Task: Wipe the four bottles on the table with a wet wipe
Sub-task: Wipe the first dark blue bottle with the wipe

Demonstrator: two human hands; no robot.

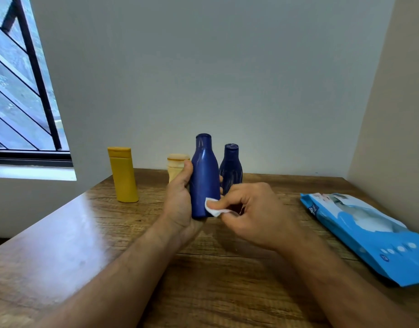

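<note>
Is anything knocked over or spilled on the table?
No, nothing stands out. The yellow bottle, beige bottle and small blue bottle stand upright. The left hand holds the tall blue bottle while the right hand presses a wet wipe against it.

It's a wooden table (pixel 61 245) with a brown grain top, shoved into a corner. Sitting on it: a yellow bottle (pixel 123 176) standing upright toward the back left, a small dark blue bottle (pixel 231 169) further right, and a blue wipes pack (pixel 369 235) lying flat near the right edge.
</note>
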